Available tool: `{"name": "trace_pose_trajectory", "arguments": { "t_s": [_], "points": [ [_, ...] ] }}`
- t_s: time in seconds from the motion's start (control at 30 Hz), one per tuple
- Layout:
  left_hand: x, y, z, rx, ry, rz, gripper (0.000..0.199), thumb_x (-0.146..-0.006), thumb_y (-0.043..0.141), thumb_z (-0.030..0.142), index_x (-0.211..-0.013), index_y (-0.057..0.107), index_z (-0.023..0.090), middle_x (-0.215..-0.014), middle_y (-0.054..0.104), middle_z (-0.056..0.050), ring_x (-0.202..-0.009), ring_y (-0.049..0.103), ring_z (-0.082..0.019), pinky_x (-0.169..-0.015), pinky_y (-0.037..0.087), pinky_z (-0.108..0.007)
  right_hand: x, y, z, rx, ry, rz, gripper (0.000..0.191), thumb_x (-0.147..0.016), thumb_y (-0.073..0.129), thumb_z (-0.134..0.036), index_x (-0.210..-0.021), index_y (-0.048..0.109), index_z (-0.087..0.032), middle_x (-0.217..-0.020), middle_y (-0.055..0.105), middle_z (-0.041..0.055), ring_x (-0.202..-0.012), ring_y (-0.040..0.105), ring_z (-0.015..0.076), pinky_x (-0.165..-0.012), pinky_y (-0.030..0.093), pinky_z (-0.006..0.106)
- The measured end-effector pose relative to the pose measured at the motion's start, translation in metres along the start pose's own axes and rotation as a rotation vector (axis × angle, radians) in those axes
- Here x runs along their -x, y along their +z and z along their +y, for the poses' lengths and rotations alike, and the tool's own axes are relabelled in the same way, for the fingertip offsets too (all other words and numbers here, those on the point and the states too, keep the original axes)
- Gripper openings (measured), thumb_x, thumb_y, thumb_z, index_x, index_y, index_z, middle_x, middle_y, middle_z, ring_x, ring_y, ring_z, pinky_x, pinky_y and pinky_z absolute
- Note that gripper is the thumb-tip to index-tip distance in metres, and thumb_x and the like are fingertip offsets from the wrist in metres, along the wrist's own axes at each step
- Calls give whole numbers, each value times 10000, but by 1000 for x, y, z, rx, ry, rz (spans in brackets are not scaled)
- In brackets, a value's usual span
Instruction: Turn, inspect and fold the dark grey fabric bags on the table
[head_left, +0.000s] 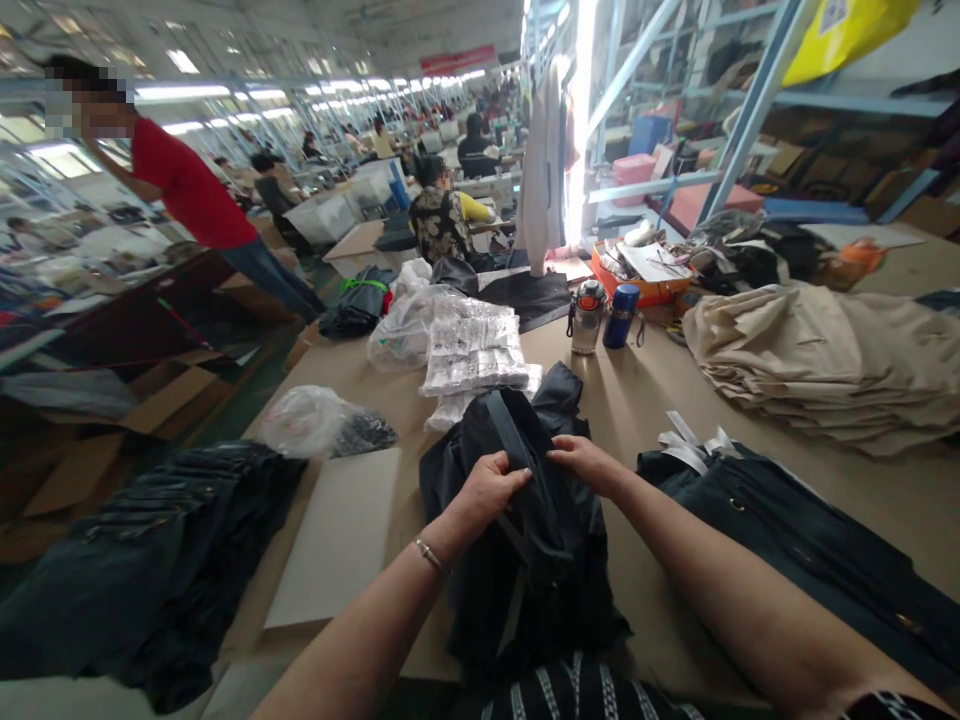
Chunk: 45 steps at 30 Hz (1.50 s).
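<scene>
A dark garment [536,590] lies bunched on the table right in front of me, its far end raised by both hands. My left hand [487,490] pinches its fabric near a strip or folded band, thumb on top. On the other side, my right hand [583,462] grips the edge of the same cloth between thumb and fingers. Parts of the fingers are hidden by the fabric. Just beyond the garment stands a stack of clear plastic packets [476,350]. I cannot make out which kind of garment it is.
Dark garments [150,560] hang over the table's left edge beside a white board [337,540]. More folded dark garments [795,550] and a beige cloth pile [825,360] lie right. A clear bottle [587,318] and blue flask [621,316] stand behind. A person in red [191,185] stands left.
</scene>
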<state>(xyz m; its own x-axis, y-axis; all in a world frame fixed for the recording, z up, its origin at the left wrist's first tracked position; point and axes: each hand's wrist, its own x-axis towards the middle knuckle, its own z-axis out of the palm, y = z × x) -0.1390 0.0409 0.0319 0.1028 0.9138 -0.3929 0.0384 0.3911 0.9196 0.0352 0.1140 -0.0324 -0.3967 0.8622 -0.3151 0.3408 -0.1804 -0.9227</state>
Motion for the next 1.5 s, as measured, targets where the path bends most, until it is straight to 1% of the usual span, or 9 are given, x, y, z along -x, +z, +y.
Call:
{"name": "trace_pose_trajectory", "arguments": {
  "t_s": [0.13,0.27,0.37,0.47,0.67,0.77,1.0,1.33,1.5],
  "points": [
    [8,-19,-3,-116,35,165,287,-696,617,332,-896,558,134,-657,575,1,-507,527,-111,-429,370,-205,18,4,-19,8,-118,-62,160,-741,508,-315,-776,485,-160,-675,522,-20,-587,483,100,-557,398,228],
    [29,-15,18,-704,511,519,389,-760,583,281,-1125,517,162,-1122,581,-111,-1057,549,-239,-862,473,-385,38,8,-45,312,-258,25,63,-776,490,-238,-807,501,-184,-653,513,-24,-617,477,114,-582,342,232],
    [43,-1,45,-1232,703,366,405,-796,540,212,-1200,526,187,-1280,523,-130,-1236,422,-310,-1011,347,-478,52,11,-74,907,-450,-44,187,-837,428,-176,-982,545,-189,-778,622,44,-661,553,146,-587,332,257],
    [41,5,66,-1439,395,163,271,-835,422,168,-1015,623,144,-905,672,-133,-871,622,-267,-763,453,-389,59,7,-106,1200,-667,-64,170,-869,412,-155,-930,568,-184,-839,639,65,-732,586,179,-659,380,295],
    [26,-19,65,-903,293,65,200,-809,441,236,-705,589,150,-688,617,-38,-647,538,-144,-597,368,-248,94,-31,-121,732,-919,560,221,-845,555,-279,-1050,541,-197,-1037,560,81,-1005,515,218,-878,418,363],
    [32,-20,57,-688,291,158,200,-796,445,239,-638,524,145,-607,514,5,-603,448,-117,-563,329,-231,122,-29,-86,147,-710,723,306,-813,586,-330,-1082,489,-222,-973,514,47,-929,519,170,-858,439,336],
    [49,31,27,-479,290,91,146,-780,450,197,-651,501,151,-620,494,26,-611,423,-101,-578,328,-220,120,38,-34,-797,-13,225,546,-746,624,-464,-1198,467,-200,-1114,594,87,-1004,580,228,-869,474,373],
    [40,25,8,203,-142,-13,248,-601,662,161,-842,654,108,-684,662,-28,-595,574,-142,-614,465,-260,97,3,-36,-23,-232,-181,227,-674,611,-207,-894,631,-156,-782,606,-29,-755,531,143,-695,415,244],
    [94,40,25,385,-297,-535,306,-539,656,74,-841,697,110,-736,689,-58,-757,633,-191,-745,483,-292,94,-51,-23,35,-187,23,175,-718,567,-273,-783,657,-138,-725,630,-2,-731,541,154,-725,428,277]
  ]
}}
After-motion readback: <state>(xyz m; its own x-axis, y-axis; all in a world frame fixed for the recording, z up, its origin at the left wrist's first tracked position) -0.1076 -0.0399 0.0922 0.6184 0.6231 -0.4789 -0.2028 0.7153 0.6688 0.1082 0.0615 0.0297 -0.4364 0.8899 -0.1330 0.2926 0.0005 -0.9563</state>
